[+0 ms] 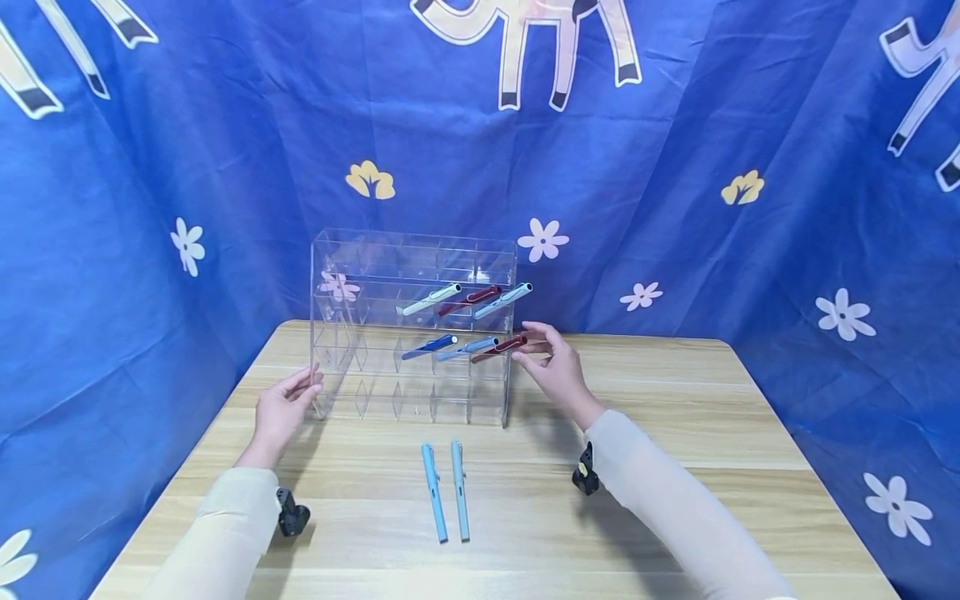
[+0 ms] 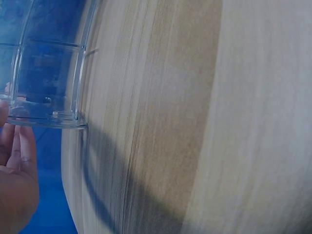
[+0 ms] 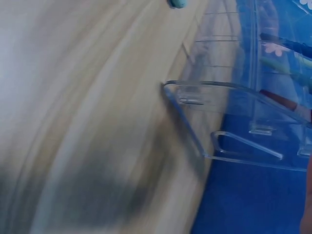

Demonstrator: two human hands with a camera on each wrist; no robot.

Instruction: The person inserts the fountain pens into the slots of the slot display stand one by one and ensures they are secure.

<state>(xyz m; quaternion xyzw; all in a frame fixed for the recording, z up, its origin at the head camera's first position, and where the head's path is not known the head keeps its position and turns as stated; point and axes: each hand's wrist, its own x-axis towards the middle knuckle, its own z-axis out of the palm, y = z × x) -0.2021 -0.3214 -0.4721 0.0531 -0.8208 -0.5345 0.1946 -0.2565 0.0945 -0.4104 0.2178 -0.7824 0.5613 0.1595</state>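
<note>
A clear acrylic pen rack [image 1: 375, 379] with several compartments stands on the table. My left hand [image 1: 281, 408] grips its left side panel low down, thumb at the front edge and fingers along the outside. At the right side panel, my right hand [image 1: 553, 362] holds the edge beside the end of a dark red pen [image 1: 498, 348]. Left of that pen, a light blue pen [image 1: 467, 348] and a dark blue pen [image 1: 429, 347] slant in the same row. The row above holds a pale green pen [image 1: 431, 299], another dark red pen [image 1: 469, 300] and another light blue pen [image 1: 502, 301].
Two light blue pens, a left one [image 1: 434, 492] and a right one [image 1: 460, 492], lie side by side in front of the rack on the wooden table [image 1: 645, 392]. A blue patterned curtain [image 1: 450, 192] hangs behind and at both sides.
</note>
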